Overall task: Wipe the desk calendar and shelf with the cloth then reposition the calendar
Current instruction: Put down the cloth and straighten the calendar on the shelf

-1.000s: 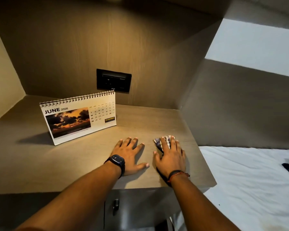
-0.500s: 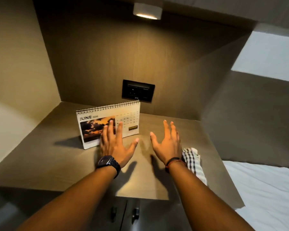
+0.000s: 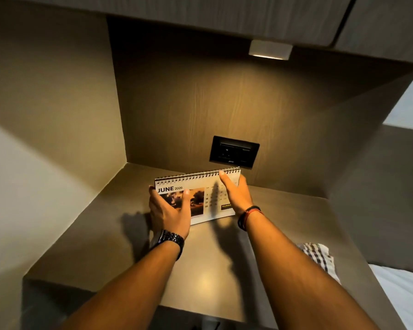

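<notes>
A spiral-bound desk calendar (image 3: 200, 186) showing June with a sunset photo stands on the brown shelf (image 3: 100, 234), near the back wall. My left hand (image 3: 169, 210), with a dark watch on the wrist, grips its left end, thumb across the photo. My right hand (image 3: 236, 194), with a red and black wrist band, holds its right end, fingers reaching the spiral top. The checked cloth (image 3: 320, 258) lies loose on the shelf at the right, partly hidden behind my right forearm.
A black socket plate (image 3: 234, 152) sits on the back wall just above the calendar. A small lamp (image 3: 270, 50) glows under the overhead cabinet. Side panels wall in the shelf on both sides. A white bed sheet (image 3: 401, 296) lies at the lower right.
My right hand left the cloth on the shelf. Both hands moved forward and closed on the two ends of the calendar. The camera view tilted up and shifted left.
</notes>
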A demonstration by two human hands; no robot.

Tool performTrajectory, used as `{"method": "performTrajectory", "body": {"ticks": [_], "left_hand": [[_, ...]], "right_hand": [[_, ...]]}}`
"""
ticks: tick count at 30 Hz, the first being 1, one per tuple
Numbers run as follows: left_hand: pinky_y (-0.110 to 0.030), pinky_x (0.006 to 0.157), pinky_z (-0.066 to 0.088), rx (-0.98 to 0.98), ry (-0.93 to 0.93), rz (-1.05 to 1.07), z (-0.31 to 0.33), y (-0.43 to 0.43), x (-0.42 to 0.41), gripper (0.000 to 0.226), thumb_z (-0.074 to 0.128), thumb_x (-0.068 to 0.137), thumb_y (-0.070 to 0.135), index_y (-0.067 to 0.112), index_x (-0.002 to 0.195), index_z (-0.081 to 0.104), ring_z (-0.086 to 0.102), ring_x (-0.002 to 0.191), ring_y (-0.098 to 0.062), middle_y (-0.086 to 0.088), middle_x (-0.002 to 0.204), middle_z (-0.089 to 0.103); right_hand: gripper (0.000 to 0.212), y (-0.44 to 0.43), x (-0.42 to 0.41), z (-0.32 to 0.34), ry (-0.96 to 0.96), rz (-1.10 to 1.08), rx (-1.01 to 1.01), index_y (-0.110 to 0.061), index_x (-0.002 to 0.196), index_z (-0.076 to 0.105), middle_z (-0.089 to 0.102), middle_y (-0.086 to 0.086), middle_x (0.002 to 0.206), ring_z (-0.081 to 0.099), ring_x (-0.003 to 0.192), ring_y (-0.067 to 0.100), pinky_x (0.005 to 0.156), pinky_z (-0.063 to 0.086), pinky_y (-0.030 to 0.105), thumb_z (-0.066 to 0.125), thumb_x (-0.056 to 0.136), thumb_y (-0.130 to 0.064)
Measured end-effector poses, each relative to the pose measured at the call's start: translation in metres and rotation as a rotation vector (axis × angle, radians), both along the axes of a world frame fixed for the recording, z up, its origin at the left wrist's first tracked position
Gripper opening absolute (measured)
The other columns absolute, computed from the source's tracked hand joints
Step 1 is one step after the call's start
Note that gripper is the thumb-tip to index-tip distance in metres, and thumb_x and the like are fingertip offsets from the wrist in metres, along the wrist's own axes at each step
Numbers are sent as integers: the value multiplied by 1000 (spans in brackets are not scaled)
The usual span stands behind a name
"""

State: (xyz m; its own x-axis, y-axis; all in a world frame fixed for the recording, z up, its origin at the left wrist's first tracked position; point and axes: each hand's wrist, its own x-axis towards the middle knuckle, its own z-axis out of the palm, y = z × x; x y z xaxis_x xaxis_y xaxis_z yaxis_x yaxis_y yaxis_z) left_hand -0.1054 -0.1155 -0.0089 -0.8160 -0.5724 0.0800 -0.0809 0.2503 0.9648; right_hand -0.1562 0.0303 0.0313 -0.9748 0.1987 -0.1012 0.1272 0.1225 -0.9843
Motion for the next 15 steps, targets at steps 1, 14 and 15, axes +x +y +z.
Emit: {"method": "performTrajectory", "body": {"ticks": [1, 14, 15], "left_hand": [[-47, 108, 28, 11, 3, -6, 1, -2, -3, 92, 62, 82, 49, 21, 148, 4, 27, 136, -35, -16, 151, 21], [-45, 85, 43, 59, -89, -147, 15, -35, -55, 73, 56, 81, 60, 18, 133, 27, 49, 114, -37, -14, 135, 43], [-46, 85, 44, 49, -89, -144, 12, -36, -57, 74, 55, 80, 62, 18, 133, 27, 49, 113, -37, -14, 135, 42]], "right_hand": [[64, -1, 0, -1, 6, -3, 3, -18, 131, 44, 60, 4, 129, 56, 121, 27, 100, 47, 46, 63, 81, -52], [80, -45, 35, -18, 2, -367, 231, -25, 146, 19, 41, 13, 143, 41, 130, 34, 108, 38, 51, 57, 82, -55], [80, -46, 32, -19, 0, -371, 223, -25, 146, 19, 41, 13, 143, 41, 130, 34, 108, 38, 52, 57, 82, -54]]}}
